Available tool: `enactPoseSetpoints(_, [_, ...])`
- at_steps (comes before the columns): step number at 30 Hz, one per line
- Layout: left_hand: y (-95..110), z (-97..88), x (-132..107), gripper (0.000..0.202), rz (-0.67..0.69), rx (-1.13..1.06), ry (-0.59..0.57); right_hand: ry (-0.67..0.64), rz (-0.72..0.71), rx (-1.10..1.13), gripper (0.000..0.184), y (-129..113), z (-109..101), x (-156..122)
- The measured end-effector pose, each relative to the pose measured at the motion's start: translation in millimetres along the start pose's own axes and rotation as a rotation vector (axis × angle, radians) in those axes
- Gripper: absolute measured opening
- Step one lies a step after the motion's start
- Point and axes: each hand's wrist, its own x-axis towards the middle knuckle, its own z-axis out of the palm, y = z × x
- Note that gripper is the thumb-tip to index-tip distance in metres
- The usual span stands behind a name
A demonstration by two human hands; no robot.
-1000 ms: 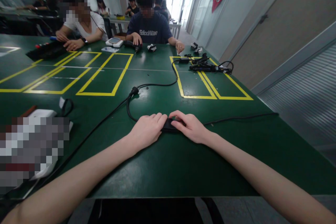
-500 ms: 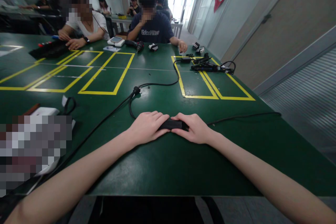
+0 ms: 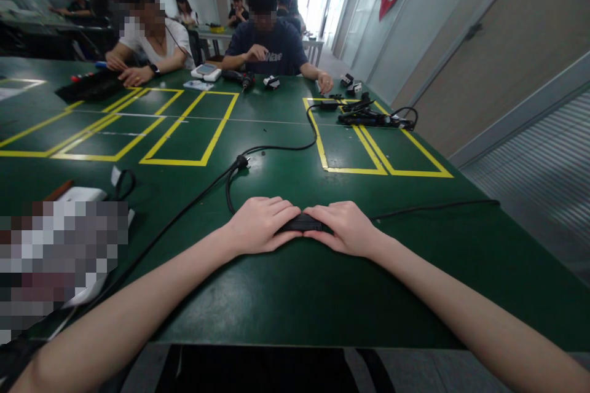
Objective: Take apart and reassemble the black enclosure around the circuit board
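Near edge first: the left hand (image 3: 260,224) and the right hand (image 3: 348,228) are laid palm-down on the green table (image 3: 295,295), and the black power adapter (image 3: 302,223) is pinned flat between them. Each end is covered by curled fingers, and only the middle strip is left in sight. It is grasped from both sides and not lifted; whether the thumbs are tucked underneath cannot be told.

The step in hand is judged to be a two-handed hold on the brick, squared up in front of the body. A thin cable (image 3: 433,205) is led off to the right, and a thicker power cord (image 3: 227,187) is looped away on the left to a plug (image 3: 240,163). For any lift, slack in both leads would be needed — and a firm pinch at the ends.

Farther out, yellow tape boxes (image 3: 170,163) are marked on the top, and a heap of black cables (image 3: 369,116) is seen near a seated person's hand (image 3: 326,81).
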Motion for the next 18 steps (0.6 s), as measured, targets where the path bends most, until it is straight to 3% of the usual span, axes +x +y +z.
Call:
enactPoseSetpoints(5, [2,-0.8,1,0.041,0.074,0.077,0.032,0.077,0.067,0.231,0.032,-1,0,-1])
enactPoseSetpoints(12, [5,2.9,4,0.039,0.162,0.143,0.107,-0.148,0.352,0.995,0.042,-8,-8,0])
enactPoseSetpoints(18, [3,0.6,2,0.036,0.110,0.113,0.276,-0.053,0.441,1.130,0.047,11,-20,0])
